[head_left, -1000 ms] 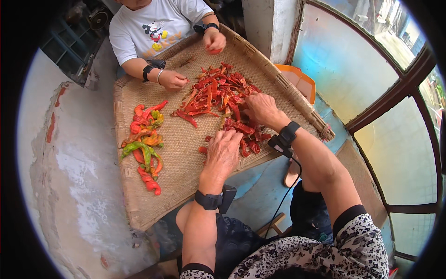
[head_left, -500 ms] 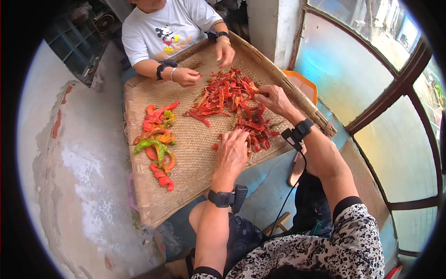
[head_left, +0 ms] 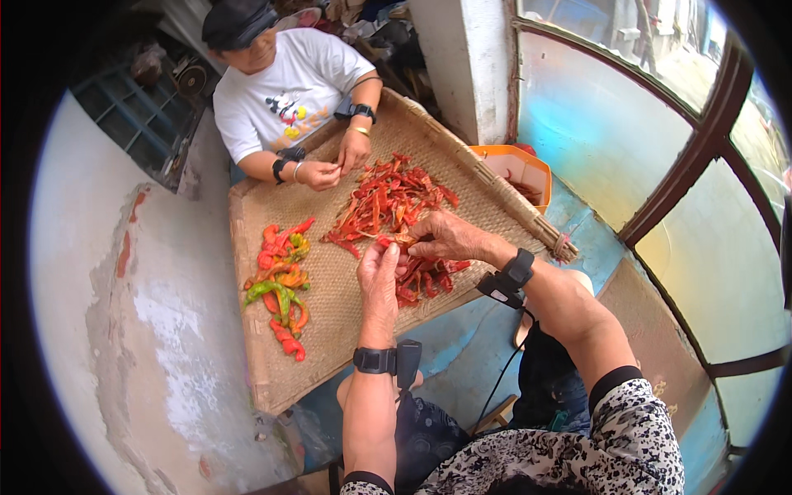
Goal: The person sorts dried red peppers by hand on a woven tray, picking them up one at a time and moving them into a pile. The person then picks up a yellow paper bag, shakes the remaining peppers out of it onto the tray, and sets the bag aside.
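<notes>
- A single red chili (head_left: 403, 240) is held between the two hands above the woven tray (head_left: 346, 330), at the near edge of the large chili pile (head_left: 388, 202).
- The left hand (head_left: 379, 276) is raised with its fingers curled, and the near end of the chili is pinched by its fingertips.
- The right hand (head_left: 445, 238) is closed lightly over the far end of the same chili, the fingers being bent round it.
- A black band (head_left: 375, 360) is worn on the left wrist and another (head_left: 511, 276) on the right, a cable hanging from the latter.
- A smaller heap of red pieces (head_left: 425, 276) is seen just beside the hands, on the near side of the tray.
- A separate row of orange, green and red chilies (head_left: 280, 280) is laid out toward the left side of the tray, well apart from the main pile.
- A second person in a white shirt (head_left: 280, 91) is seated at the far end, both of that person's hands resting on the tray near the pile.
- An orange container (head_left: 511, 169) is placed beyond the right rim of the tray.
</notes>
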### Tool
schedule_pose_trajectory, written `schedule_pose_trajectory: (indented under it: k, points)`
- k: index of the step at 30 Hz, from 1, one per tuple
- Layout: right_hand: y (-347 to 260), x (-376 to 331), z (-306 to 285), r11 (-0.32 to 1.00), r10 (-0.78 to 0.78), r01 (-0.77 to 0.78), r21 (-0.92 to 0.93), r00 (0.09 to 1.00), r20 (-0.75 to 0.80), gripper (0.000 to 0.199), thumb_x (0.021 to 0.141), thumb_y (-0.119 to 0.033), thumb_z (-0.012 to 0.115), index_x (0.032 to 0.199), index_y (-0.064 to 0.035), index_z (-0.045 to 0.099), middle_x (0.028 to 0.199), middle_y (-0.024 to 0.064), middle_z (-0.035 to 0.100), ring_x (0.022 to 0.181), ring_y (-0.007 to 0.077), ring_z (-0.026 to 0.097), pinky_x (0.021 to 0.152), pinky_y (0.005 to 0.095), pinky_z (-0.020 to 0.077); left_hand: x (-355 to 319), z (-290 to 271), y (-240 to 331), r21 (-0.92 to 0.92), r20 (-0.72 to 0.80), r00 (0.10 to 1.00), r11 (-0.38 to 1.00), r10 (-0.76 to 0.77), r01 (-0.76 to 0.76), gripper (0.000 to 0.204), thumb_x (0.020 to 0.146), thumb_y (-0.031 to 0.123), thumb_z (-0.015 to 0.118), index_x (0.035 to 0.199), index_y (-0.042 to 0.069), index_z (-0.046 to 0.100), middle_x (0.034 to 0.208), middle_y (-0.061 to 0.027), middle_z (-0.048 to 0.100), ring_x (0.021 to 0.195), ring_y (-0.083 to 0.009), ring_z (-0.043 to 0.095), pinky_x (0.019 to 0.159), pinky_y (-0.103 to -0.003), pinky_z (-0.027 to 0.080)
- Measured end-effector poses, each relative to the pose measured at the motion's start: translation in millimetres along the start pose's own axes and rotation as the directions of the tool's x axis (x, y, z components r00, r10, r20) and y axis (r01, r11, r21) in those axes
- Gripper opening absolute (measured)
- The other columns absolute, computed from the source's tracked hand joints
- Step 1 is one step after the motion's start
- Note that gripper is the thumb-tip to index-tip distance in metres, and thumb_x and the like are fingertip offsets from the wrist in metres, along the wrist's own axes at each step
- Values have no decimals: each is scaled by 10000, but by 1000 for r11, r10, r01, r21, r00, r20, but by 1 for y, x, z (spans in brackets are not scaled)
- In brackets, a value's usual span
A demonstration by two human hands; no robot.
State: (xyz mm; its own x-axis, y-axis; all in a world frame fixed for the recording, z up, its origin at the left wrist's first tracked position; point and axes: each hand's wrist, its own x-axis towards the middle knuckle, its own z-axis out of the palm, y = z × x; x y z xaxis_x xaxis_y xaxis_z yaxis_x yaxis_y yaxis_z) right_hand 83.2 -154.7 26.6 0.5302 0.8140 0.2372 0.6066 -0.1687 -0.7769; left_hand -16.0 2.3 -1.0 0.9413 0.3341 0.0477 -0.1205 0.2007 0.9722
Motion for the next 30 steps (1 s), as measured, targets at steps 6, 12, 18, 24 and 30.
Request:
schedule_pose_trajectory:
  k: [6,12,18,24,30]
  points:
    - [38,-7,-46,719,430,-32,694,806,-408,261,916,-218,616,761,-8,613,684,29,595,580,118,535,532,260,464,6,13,11,-91,-84,996,996,7,-14,166,921,222,615,1008,92,559,887,-7,619,764,-95,613,670,-218,509]
    - [49,-22,-61,379,687,220,899,584,-432,269,941,-238,557,827,3,593,759,67,609,640,129,588,583,253,510,7,11,15,-69,-33,999,997,19,-21,151,932,202,597,1018,88,547,868,-10,606,767,-99,615,669,-221,510]
    - [29,-16,-11,894,245,-269,-359,963,-113,278,840,-218,614,1078,-74,633,853,167,666,773,320,656,688,417,534,7,14,12,-10,-40,999,1000,15,-15,133,934,196,592,1000,86,554,877,-4,602,747,-94,610,657,-216,505]
    - [22,-5,12,848,375,-377,-373,924,-81,203,784,-184,617,937,-50,620,847,218,652,846,388,642,716,468,514,3,4,8,105,-31,999,994,-23,26,175,921,204,612,1027,72,568,888,-5,604,739,-82,605,651,-206,496]
    - [34,-1,1,943,274,-315,-108,918,-287,381,752,-28,623,1117,-21,514,770,183,632,729,288,650,662,382,516,5,7,19,83,-14,1000,996,18,-17,201,917,193,619,1051,52,567,903,-15,609,742,-80,603,666,-203,492]
